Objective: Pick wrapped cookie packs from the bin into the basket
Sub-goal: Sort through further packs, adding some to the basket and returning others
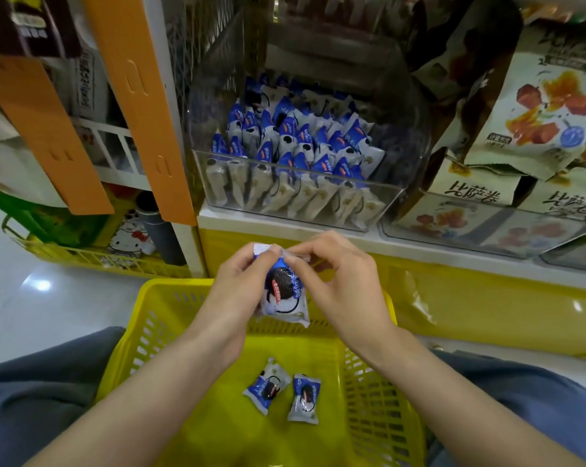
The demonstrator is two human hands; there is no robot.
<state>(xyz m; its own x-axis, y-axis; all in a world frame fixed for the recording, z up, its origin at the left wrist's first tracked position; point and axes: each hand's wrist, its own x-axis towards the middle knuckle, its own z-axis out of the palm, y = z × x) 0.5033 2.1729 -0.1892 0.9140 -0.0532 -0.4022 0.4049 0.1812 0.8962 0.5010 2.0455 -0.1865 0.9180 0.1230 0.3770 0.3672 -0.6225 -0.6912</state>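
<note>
A blue-and-white wrapped cookie pack (285, 294) hangs above the yellow basket (157, 318). My left hand (239, 281) pinches its upper left edge and my right hand (335, 278) pinches its upper right edge. Two more cookie packs (266, 385) (305, 397) lie on the basket floor below. The clear plastic bin (285, 193) on the shelf behind holds several rows of the same packs (295, 143).
Large snack bags (534, 106) lean at the right of the bin, above further clear bins (487, 234). Orange cardboard strips (140, 96) and a white rack stand at the left. A yellow crate (93, 257) sits on the floor. My legs flank the basket.
</note>
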